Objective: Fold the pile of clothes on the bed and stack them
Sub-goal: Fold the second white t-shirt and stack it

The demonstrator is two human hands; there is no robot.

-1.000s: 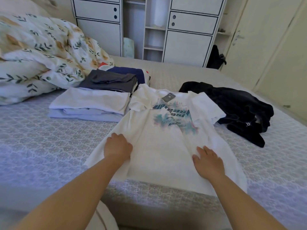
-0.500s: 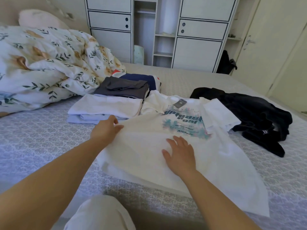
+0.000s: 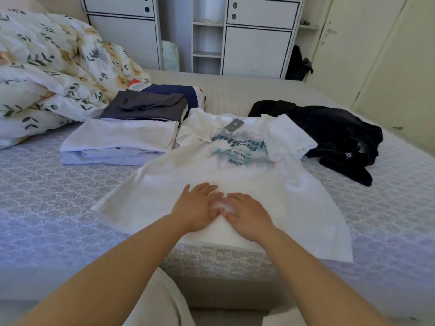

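Lavender patterned bedspread covers the bed; beyond its far edge stands a white cabinet with black-outlined doors and an open shelf column, and a cream door fills the right wall. A floral duvet is heaped at the far left. Beside it lie the folded clothes: a white folded stack nearest me, a grey folded garment behind it, and a navy folded garment behind that. A crumpled black garment lies at the right, touching the sleeve of the white T-shirt. The T-shirt is spread flat, print up, in the middle of the bed, collar away from me, with a grey tag at the neck. My left hand and my right hand rest side by side on its lower middle, fingers straight and flat against the cloth, fingertips meeting, grasping nothing.
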